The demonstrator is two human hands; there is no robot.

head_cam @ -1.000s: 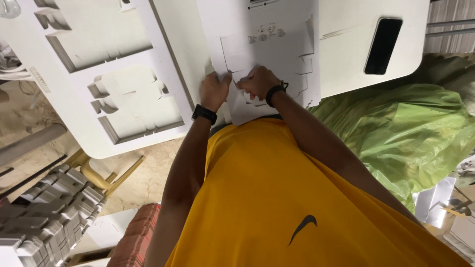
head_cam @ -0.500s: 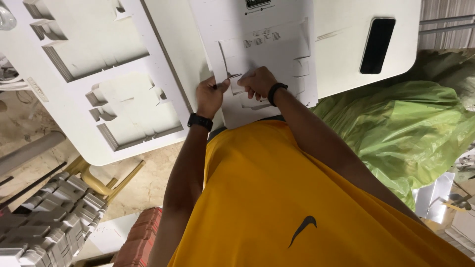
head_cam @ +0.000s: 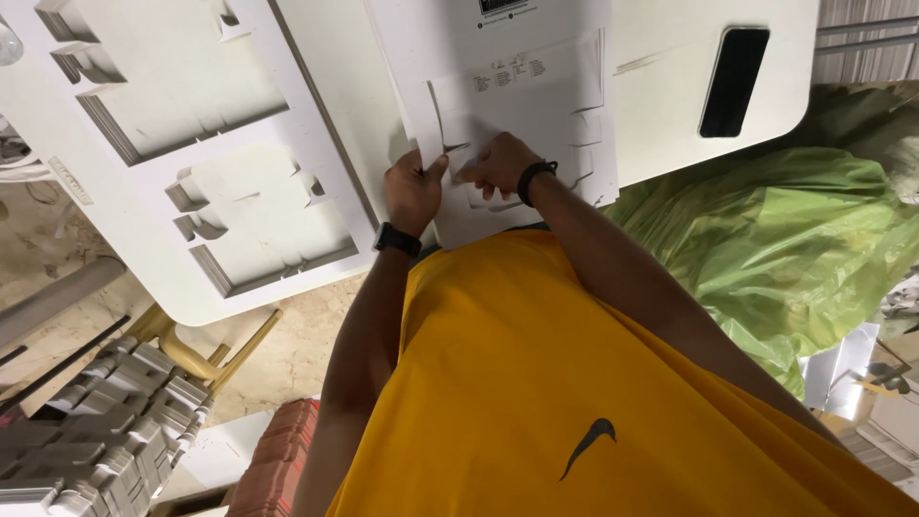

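Observation:
A stack of white die-cut card sheets (head_cam: 517,96) lies on the white table (head_cam: 661,105) in front of me. My left hand (head_cam: 414,190), with a black watch on its wrist, pinches the sheets' left edge near the bottom. My right hand (head_cam: 498,165), wearing a black wristband, presses its fingers on a cut-out piece in the top sheet. Both hands are close together at the near end of the stack.
A thick pile of punched-out white card frames (head_cam: 191,163) lies at the left of the table. A black phone (head_cam: 733,67) rests at the table's right. A green plastic bag (head_cam: 766,249) sits on the right, stacked card blanks (head_cam: 86,431) on the floor at lower left.
My hands have shifted slightly down and closer together on the sheet. The right fingers now press on the cut-out piece.

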